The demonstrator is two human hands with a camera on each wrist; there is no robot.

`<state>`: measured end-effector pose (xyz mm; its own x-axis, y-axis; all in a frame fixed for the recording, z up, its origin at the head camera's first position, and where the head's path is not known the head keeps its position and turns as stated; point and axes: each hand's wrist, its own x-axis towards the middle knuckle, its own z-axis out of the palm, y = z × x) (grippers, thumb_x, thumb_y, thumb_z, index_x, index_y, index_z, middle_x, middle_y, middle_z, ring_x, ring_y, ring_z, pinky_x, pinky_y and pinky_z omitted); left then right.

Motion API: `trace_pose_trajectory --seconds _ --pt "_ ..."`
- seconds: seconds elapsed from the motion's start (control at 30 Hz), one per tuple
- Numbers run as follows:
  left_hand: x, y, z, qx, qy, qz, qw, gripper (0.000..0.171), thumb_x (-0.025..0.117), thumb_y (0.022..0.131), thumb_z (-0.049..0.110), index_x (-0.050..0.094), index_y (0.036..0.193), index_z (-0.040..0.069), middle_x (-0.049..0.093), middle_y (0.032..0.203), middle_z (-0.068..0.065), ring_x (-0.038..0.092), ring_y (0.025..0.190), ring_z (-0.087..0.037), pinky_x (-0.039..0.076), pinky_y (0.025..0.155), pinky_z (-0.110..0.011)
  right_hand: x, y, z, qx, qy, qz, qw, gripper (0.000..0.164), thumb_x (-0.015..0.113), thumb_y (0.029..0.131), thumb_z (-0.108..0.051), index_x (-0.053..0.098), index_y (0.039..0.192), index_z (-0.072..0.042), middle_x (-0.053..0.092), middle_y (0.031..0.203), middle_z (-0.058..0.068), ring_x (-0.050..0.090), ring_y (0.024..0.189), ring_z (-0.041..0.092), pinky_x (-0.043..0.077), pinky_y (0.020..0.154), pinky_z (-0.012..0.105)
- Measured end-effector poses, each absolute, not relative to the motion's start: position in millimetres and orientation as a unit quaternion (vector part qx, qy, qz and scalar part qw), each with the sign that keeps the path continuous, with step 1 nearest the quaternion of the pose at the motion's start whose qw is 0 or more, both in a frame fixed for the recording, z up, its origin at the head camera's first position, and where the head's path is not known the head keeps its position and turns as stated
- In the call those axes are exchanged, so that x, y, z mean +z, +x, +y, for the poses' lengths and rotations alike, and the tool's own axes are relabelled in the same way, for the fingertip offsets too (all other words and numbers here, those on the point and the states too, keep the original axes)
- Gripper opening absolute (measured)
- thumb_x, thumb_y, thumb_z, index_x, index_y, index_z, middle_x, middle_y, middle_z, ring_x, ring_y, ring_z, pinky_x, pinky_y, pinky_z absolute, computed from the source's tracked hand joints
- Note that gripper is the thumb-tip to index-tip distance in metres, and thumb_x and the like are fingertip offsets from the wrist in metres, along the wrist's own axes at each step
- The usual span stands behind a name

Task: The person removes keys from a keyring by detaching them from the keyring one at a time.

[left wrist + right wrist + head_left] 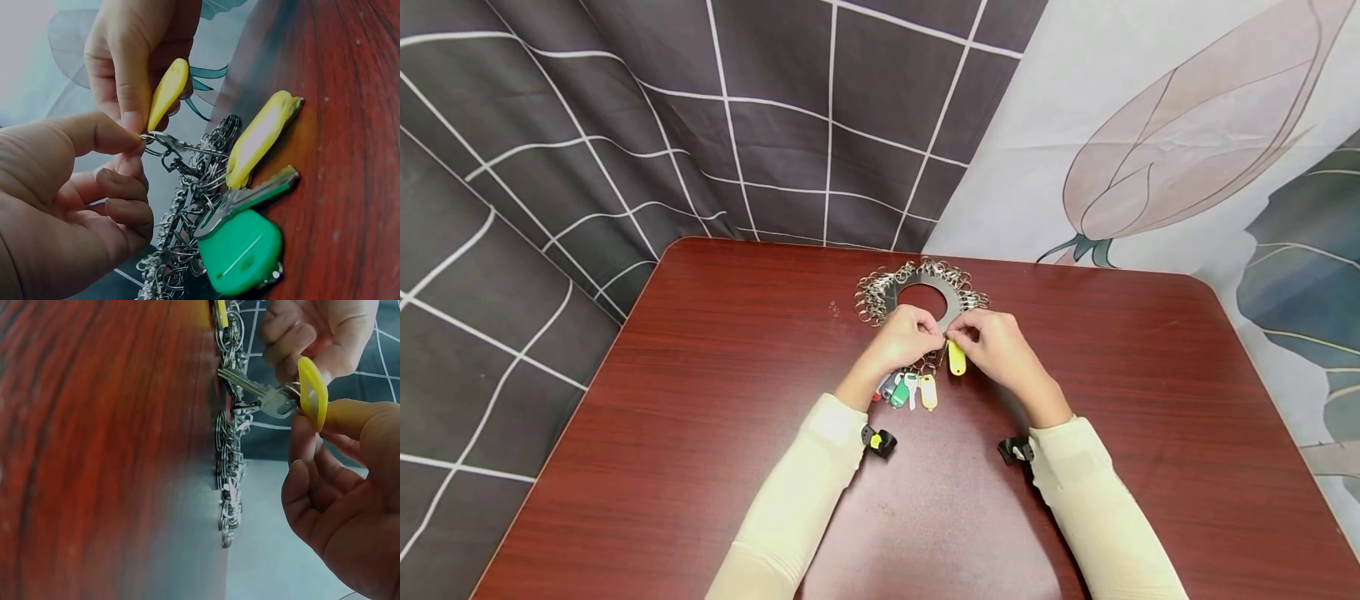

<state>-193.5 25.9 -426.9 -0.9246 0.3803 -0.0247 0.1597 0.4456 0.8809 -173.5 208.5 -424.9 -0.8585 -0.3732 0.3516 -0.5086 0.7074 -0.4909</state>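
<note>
Both hands meet at the near edge of a flat grey metal ring (pixel 951 312) lined with small clasps and split rings. My left hand (pixel 904 340) pinches a small key ring (pixel 149 139) between thumb and index finger. Beside it, my right hand (pixel 998 346) pinches a yellow key tag (pixel 312 394) at its ring end. A silver key (pixel 272 400) hangs from that same ring. Near the left hand lie another yellow tag (pixel 928 392), a silver key (pixel 912 390) and a green tag (pixel 900 393), attached to the big ring.
Everything lies on a reddish-brown wooden table (pixel 700 358). Bunched metal clasps (pixel 874 296) crowd the ring's far and left sides. Dark gridded cloth (pixel 775 133) and a white flower-patterned cloth (pixel 1015 183) hang behind the table.
</note>
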Motion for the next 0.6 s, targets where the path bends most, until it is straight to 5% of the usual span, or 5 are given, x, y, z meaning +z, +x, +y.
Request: trace_pose_trajectory --seconds 0.6 --pt "-425.7 -193.5 26.2 0.442 0.198 0.871 0.084 0.009 0.070 0.084 0.015 0.072 0.078 0.009 0.066 0.070 -0.001 0.056 0.063 -0.009 0.045 0.059 -0.021 -423.2 -173.4 208.6 0.306 0.209 -0.926 0.065 0.008 0.068 0.089 -0.015 0.072 0.087 -0.008 0.070 0.077 0.005 0.059 0.069 0.017 0.052 0.065 0.037"
